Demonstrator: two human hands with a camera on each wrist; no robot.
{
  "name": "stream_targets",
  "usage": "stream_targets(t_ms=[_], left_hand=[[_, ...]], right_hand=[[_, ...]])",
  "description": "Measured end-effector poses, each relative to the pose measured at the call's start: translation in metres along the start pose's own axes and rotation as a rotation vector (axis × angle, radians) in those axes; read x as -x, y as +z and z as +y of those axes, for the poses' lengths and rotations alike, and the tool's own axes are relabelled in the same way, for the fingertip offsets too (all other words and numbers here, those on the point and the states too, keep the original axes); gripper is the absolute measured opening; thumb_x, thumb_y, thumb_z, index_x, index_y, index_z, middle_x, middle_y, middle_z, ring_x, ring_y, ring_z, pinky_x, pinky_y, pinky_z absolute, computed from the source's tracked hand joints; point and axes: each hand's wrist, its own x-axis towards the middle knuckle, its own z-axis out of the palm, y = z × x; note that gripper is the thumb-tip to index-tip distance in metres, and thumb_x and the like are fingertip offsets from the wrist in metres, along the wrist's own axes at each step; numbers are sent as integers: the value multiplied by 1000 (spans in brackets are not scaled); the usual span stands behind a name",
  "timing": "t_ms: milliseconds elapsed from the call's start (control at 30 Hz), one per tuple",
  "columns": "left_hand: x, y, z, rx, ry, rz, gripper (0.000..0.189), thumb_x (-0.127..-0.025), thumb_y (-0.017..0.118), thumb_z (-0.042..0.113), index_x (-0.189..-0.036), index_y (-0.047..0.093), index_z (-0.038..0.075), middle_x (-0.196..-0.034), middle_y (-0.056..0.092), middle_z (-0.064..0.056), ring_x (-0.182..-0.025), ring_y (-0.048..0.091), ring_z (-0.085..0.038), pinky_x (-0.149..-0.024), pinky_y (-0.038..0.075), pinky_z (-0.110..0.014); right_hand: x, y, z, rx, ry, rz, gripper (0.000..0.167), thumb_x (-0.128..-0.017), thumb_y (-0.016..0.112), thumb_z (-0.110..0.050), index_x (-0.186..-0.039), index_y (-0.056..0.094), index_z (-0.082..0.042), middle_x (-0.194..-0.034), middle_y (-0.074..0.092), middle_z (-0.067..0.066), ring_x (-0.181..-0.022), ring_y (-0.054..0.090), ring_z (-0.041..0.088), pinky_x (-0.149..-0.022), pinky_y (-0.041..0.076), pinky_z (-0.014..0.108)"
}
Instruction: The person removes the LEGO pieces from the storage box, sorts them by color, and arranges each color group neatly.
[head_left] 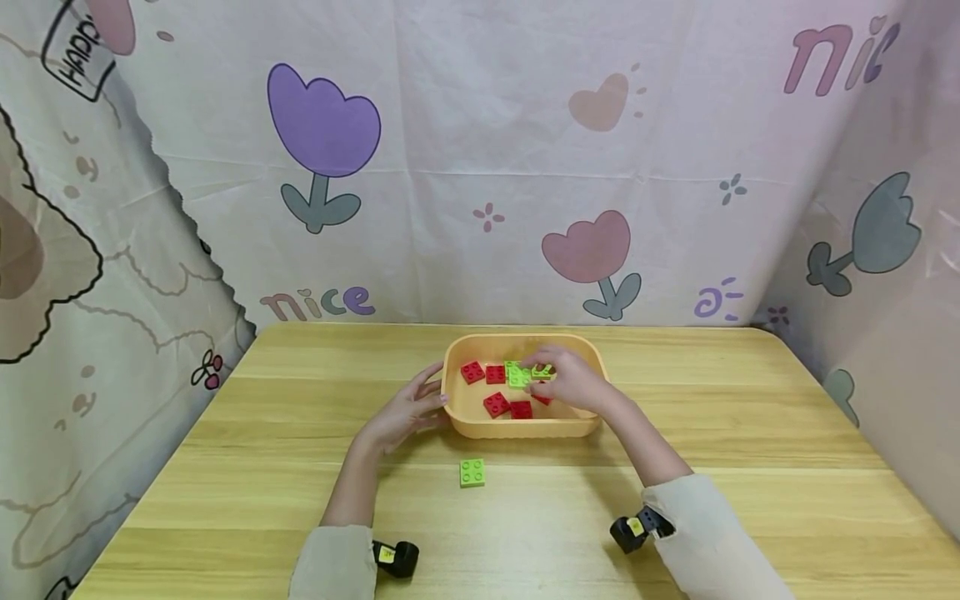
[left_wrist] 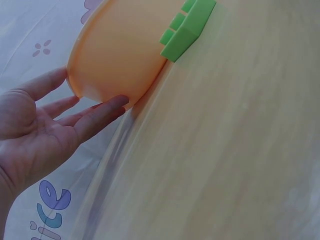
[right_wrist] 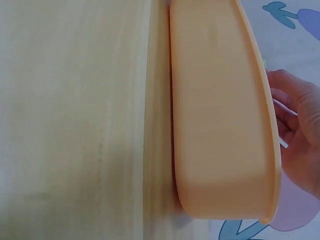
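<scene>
An orange-yellow bin holds several red toy building bricks and several lime-green ones. At its left end is my left hand; in the left wrist view the thumb touches the rim and the extended fingers rest against the outer wall. My right hand reaches over the right side into the bin. Its thumb and fingertips pinch a green brick, partly hidden by the fingers. In the right wrist view the bin's wall hides most of the fingertips. One green brick lies studs up in front of the bin.
The wooden table extends around the bin on all sides. A printed cloth hangs close behind its back edge and along both sides. Black wrist cameras are strapped near both sleeves.
</scene>
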Motion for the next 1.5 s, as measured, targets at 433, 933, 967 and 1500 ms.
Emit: stream_targets(t_ms=[433,933,967,1500], left_hand=[[0,-1,0,6,-6,-1,63,-94,49,5,-147,17,14,-147,19,-22,-125,34,-41,-97,36,-50],[0,-1,1,3,-11,-7,62,-94,49,5,-147,17,15,-147,18,-22,-125,34,-41,-97,35,-51],[0,-1,1,3,-11,-6,62,-94,49,5,-147,17,15,-147,18,-22,-125,34,-41,-97,35,-51],[1,0,2,6,-4,-3,63,-94,47,3,-148,16,15,-147,19,-23,-122,37,-41,-96,38,-50]], right_hand=[[20,-1,-7,-99,-12,73,31,-76,74,-10,-105,67,-7,-97,61,3,-88,54,31,-74,50,45],[43,-4,-20,-101,-48,64,35,-75,75,-13,-109,67,-11,-104,60,-2,-95,54,25,-80,47,49],[45,-4,-21,-103,-54,63,34,-75,75,-13,-109,67,-11,-104,60,-3,-94,54,26,-80,47,48],[77,28,-38,-214,-18,28,37,-77,74,-12,-113,65,-17,-113,57,-2,-99,54,20,-86,47,45]])
